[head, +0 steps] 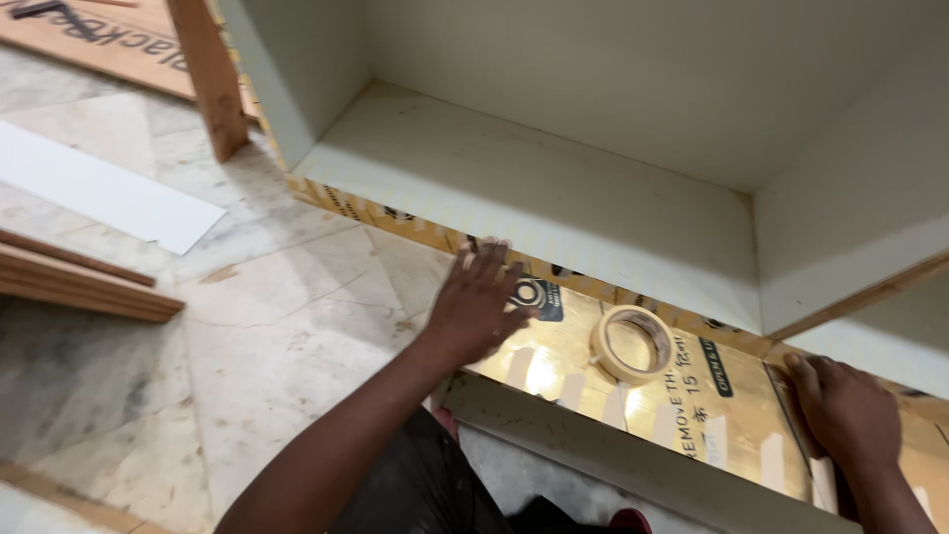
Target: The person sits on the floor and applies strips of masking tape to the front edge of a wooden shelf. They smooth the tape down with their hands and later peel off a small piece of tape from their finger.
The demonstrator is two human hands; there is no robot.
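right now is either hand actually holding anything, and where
Nothing is gripped. The left hand and the right hand both press flat on the glossy film-covered panel. The masking tape roll lies loose between them.

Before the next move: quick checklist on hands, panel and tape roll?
1. Left hand flat on the glossy yellow film-covered panel, fingers spread at its far edge: ok.
2. Right hand pressing the same panel at its right end: ok.
3. Beige masking tape roll lying flat on the panel between the hands, touched by neither: ok.
4. Pale masking tape strips along the panel's near edge, whether stuck fully: cannot tell.
5. Panel seated against the white cabinet shelf edge: cannot tell.
6. Loose wooden boards on the marble floor, apart from both hands: ok.
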